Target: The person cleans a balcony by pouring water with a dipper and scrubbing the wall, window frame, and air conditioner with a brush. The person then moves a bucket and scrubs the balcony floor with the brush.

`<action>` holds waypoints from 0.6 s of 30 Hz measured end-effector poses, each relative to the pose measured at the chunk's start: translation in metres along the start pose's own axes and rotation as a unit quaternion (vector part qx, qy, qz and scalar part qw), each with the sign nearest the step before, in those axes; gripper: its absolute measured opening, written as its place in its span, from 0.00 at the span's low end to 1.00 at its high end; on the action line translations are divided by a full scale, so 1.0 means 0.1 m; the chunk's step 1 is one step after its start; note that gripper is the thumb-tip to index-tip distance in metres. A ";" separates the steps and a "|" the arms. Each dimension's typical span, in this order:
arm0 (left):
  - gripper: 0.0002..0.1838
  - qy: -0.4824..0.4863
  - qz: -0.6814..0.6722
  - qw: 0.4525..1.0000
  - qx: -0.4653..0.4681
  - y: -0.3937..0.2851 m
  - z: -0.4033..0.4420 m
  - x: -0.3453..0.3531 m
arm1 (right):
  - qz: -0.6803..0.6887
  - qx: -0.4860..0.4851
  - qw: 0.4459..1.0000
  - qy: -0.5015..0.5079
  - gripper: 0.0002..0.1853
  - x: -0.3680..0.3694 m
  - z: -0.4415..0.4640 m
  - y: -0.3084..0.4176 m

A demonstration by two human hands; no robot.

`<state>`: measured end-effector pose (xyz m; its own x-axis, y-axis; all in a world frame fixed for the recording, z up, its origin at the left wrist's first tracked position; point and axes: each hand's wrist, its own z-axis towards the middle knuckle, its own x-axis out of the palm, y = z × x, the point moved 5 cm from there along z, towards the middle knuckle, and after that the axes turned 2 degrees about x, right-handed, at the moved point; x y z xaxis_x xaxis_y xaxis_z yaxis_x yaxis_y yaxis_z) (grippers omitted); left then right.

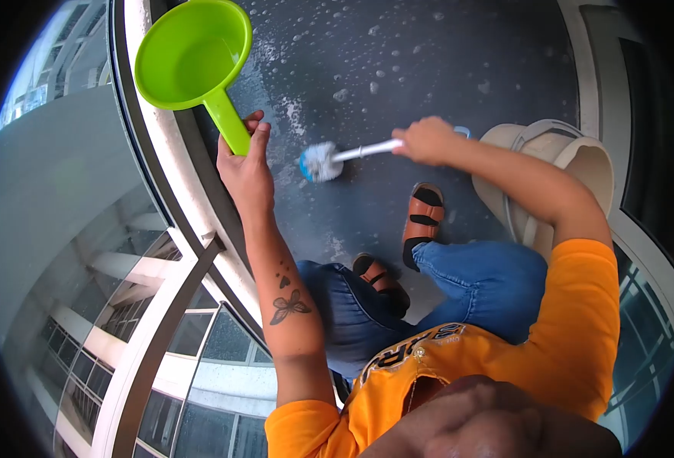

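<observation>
My left hand (248,164) grips the handle of a bright green dipper (195,57), held up at the upper left beside the window frame. The dipper's bowl faces me, and I see no water in it. In my right hand (428,142) is the white handle of a toilet brush (321,162), with white and blue bristles. Its head is at the wet, dark grey floor (428,69), left of my right hand; contact with the floor is hard to make out. Foam and bubbles spot the floor around it.
A beige bucket (589,164) with a handle stands at the right, behind my right forearm. My sandalled feet (426,210) are on the floor below the brush. Glass panes and a white frame (161,320) border the left side; a door frame (608,76) edges the right.
</observation>
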<state>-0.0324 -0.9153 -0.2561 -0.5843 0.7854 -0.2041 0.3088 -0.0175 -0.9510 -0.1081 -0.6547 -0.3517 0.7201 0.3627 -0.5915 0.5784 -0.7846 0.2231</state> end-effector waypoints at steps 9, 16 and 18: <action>0.08 -0.035 0.006 0.999 0.007 0.01 -0.10 -0.39 | -0.144 0.351 0.878 -0.292 0.22 -1.44 0.04 -3.17; 0.08 -0.093 -0.033 0.995 0.004 0.02 -0.05 -0.63 | 0.056 0.051 0.981 -0.178 0.22 -0.57 0.34 -0.09; 0.08 -0.098 -0.036 0.994 0.007 0.01 -0.04 -0.64 | -0.007 -0.090 0.990 -0.107 0.20 0.00 0.61 0.70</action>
<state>0.0084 -0.9627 -0.2430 -0.7408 0.6486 -0.1749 0.2504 0.0250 -0.9678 -0.0910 -0.7402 -0.3829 0.6249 0.2441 -0.7415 0.6610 -0.6708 0.3362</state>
